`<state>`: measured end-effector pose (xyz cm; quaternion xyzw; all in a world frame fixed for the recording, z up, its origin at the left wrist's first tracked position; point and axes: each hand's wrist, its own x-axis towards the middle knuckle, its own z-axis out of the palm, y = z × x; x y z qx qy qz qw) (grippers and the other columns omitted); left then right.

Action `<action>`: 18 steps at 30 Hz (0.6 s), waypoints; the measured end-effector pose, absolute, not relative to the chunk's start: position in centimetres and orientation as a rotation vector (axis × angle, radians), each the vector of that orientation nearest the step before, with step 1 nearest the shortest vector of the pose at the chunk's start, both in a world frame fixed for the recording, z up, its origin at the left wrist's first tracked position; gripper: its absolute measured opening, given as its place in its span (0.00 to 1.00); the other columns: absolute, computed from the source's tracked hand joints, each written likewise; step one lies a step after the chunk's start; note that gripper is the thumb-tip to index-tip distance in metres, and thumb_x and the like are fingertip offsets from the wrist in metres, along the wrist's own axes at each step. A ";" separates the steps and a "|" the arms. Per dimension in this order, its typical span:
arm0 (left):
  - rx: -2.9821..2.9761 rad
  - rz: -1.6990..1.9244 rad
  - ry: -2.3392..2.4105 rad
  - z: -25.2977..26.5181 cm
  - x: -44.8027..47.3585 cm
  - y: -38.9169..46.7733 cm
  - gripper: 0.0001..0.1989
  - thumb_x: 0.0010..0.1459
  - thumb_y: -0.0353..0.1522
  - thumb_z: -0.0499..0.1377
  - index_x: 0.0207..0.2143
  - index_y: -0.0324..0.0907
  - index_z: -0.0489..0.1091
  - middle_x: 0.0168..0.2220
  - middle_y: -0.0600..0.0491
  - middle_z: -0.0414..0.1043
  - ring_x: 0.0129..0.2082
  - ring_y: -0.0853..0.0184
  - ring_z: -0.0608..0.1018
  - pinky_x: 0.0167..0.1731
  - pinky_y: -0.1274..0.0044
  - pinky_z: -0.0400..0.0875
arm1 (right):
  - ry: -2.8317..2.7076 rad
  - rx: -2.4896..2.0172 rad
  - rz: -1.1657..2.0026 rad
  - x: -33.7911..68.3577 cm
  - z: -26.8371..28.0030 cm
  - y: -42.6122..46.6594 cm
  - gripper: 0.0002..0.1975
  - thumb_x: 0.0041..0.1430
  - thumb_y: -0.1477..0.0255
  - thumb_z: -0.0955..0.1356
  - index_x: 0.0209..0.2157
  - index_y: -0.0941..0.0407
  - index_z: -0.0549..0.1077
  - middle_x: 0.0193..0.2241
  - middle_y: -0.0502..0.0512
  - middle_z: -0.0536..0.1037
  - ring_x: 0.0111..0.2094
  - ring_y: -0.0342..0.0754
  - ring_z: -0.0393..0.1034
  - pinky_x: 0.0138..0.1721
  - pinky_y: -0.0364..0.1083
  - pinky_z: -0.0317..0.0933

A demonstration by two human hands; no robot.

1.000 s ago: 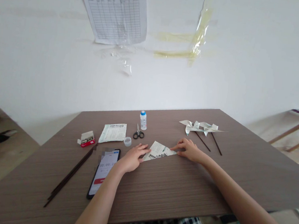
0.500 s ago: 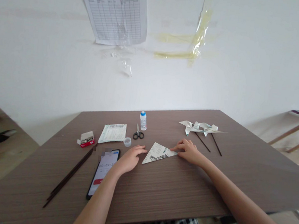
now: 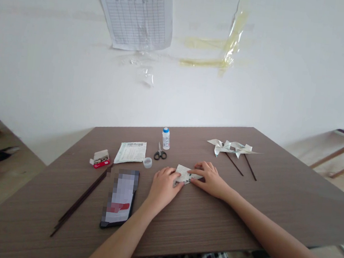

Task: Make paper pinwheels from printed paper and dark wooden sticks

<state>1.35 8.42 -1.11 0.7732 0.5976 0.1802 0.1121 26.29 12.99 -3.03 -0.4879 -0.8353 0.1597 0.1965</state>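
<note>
A folded piece of printed paper [image 3: 183, 172] lies on the tabletop in front of me, its two side corners partly hidden by my hands. My left hand [image 3: 163, 187] grips the left part of it, with the thumb at the near edge and the fingers curled over the top. From the other side my right hand [image 3: 214, 182] holds the right part between thumb and fingers. Beyond the paper are black-handled scissors [image 3: 160, 154], a white glue bottle with a blue cap [image 3: 166, 139] and a small translucent cap [image 3: 147, 163].
Two paper pinwheels [image 3: 234, 148] on dark sticks lie at the back right of the brown table [image 3: 276, 190]. Leftward are a phone [image 3: 120, 199], dark sticks [image 3: 79, 202], a small red-and-white box [image 3: 101, 159] and printed paper sheets [image 3: 131, 152]. A wall stands behind.
My left hand has moved right and taken hold of the folded paper's left part. My right hand has shifted slightly left over it, covering more of the paper.
</note>
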 end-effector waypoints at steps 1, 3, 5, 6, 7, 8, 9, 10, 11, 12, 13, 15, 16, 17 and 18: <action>2.265 0.526 1.773 -1.1 1.6 8.3 0.14 0.74 0.34 0.70 0.59 0.47 0.87 0.69 0.42 0.83 0.74 0.43 0.78 0.76 0.51 0.71 | -2.349 -1.367 0.439 26.1 -3.1 12.9 0.21 0.74 0.59 0.76 0.65 0.42 0.88 0.64 0.64 0.79 0.68 0.70 0.71 0.73 0.69 0.64; 2.248 0.521 1.807 -1.0 2.0 8.0 0.15 0.74 0.34 0.70 0.60 0.48 0.87 0.70 0.42 0.82 0.74 0.44 0.78 0.76 0.52 0.71 | -2.353 -1.373 0.426 25.7 -3.1 12.8 0.21 0.73 0.60 0.77 0.64 0.45 0.88 0.63 0.64 0.80 0.67 0.69 0.72 0.73 0.69 0.65; 2.228 0.517 1.832 -0.9 2.2 7.8 0.15 0.74 0.34 0.70 0.61 0.48 0.86 0.71 0.43 0.81 0.75 0.45 0.78 0.76 0.53 0.70 | -2.345 -1.375 0.423 25.4 -3.1 12.7 0.20 0.73 0.60 0.78 0.62 0.48 0.88 0.61 0.64 0.80 0.66 0.68 0.72 0.73 0.68 0.66; 2.219 0.517 1.840 -0.8 2.3 7.7 0.15 0.74 0.34 0.70 0.61 0.48 0.86 0.71 0.42 0.81 0.75 0.45 0.78 0.76 0.53 0.70 | -2.342 -1.373 0.424 25.3 -3.1 12.6 0.19 0.73 0.60 0.78 0.61 0.48 0.88 0.61 0.64 0.80 0.65 0.67 0.73 0.72 0.67 0.66; 2.212 0.517 1.846 -0.7 2.4 7.7 0.15 0.75 0.35 0.70 0.61 0.47 0.86 0.71 0.42 0.81 0.75 0.45 0.78 0.76 0.53 0.70 | -2.340 -1.368 0.424 25.1 -3.1 12.5 0.18 0.73 0.60 0.79 0.59 0.49 0.88 0.60 0.64 0.80 0.65 0.67 0.73 0.72 0.66 0.67; 2.206 0.517 1.849 -0.6 2.4 7.6 0.15 0.75 0.35 0.70 0.61 0.46 0.86 0.71 0.41 0.81 0.75 0.45 0.78 0.76 0.53 0.70 | -2.341 -1.361 0.421 25.0 -3.0 12.4 0.17 0.72 0.59 0.79 0.58 0.49 0.88 0.59 0.64 0.80 0.64 0.67 0.73 0.72 0.66 0.67; 2.201 0.516 1.850 -0.5 2.5 7.6 0.16 0.75 0.35 0.70 0.61 0.46 0.86 0.71 0.41 0.81 0.75 0.44 0.78 0.76 0.53 0.70 | -2.344 -1.355 0.414 24.9 -3.0 12.3 0.17 0.72 0.59 0.79 0.57 0.50 0.88 0.59 0.64 0.80 0.64 0.67 0.74 0.71 0.66 0.68; 2.196 0.513 1.852 -0.3 2.5 7.5 0.16 0.74 0.35 0.70 0.61 0.45 0.85 0.71 0.40 0.81 0.75 0.44 0.78 0.76 0.53 0.70 | -2.348 -1.352 0.403 24.8 -2.9 12.2 0.16 0.72 0.58 0.79 0.56 0.50 0.88 0.59 0.64 0.80 0.64 0.67 0.74 0.70 0.66 0.68; 2.190 0.510 1.855 -0.2 2.6 7.5 0.16 0.74 0.34 0.70 0.61 0.45 0.85 0.71 0.40 0.81 0.75 0.44 0.78 0.76 0.53 0.69 | -2.352 -1.353 0.390 24.7 -2.9 12.1 0.16 0.72 0.58 0.79 0.55 0.50 0.87 0.58 0.64 0.80 0.64 0.67 0.74 0.70 0.66 0.69; 2.183 0.507 1.858 -0.2 2.6 7.5 0.16 0.74 0.34 0.71 0.61 0.45 0.85 0.71 0.41 0.81 0.75 0.44 0.78 0.77 0.52 0.69 | -2.354 -1.358 0.379 24.6 -2.8 12.1 0.16 0.72 0.58 0.79 0.54 0.51 0.87 0.58 0.65 0.80 0.63 0.67 0.74 0.69 0.66 0.69; 2.176 0.506 1.859 -0.1 2.6 7.5 0.16 0.73 0.34 0.71 0.61 0.45 0.85 0.71 0.41 0.81 0.74 0.44 0.78 0.77 0.53 0.69 | -2.352 -1.368 0.372 24.5 -2.8 12.0 0.16 0.72 0.57 0.80 0.54 0.51 0.87 0.58 0.65 0.80 0.63 0.67 0.74 0.69 0.65 0.70; 2.165 0.512 1.861 0.0 2.6 7.5 0.16 0.72 0.33 0.71 0.61 0.46 0.86 0.70 0.42 0.81 0.74 0.45 0.78 0.76 0.53 0.70 | -2.342 -1.396 0.374 24.4 -2.8 12.0 0.17 0.71 0.58 0.80 0.54 0.51 0.86 0.59 0.64 0.79 0.64 0.67 0.74 0.69 0.65 0.70; 2.164 0.515 1.860 0.0 2.6 7.5 0.16 0.72 0.33 0.72 0.60 0.47 0.86 0.70 0.42 0.81 0.74 0.45 0.79 0.76 0.54 0.70 | -2.338 -1.407 0.382 24.4 -2.9 12.0 0.17 0.71 0.58 0.80 0.55 0.51 0.86 0.59 0.64 0.79 0.64 0.67 0.74 0.70 0.65 0.69; 2.166 0.516 1.857 0.0 2.6 7.6 0.16 0.72 0.33 0.72 0.60 0.47 0.86 0.70 0.43 0.82 0.74 0.45 0.79 0.76 0.54 0.71 | -2.334 -1.413 0.394 24.4 -2.9 12.0 0.18 0.71 0.58 0.80 0.56 0.50 0.86 0.59 0.64 0.79 0.64 0.67 0.74 0.70 0.65 0.69; 2.170 0.516 1.855 0.0 2.6 7.7 0.16 0.71 0.33 0.72 0.60 0.48 0.86 0.70 0.43 0.82 0.73 0.45 0.79 0.75 0.54 0.72 | -2.332 -1.414 0.408 24.4 -3.0 12.0 0.18 0.72 0.58 0.80 0.57 0.50 0.85 0.60 0.64 0.78 0.64 0.67 0.74 0.71 0.65 0.69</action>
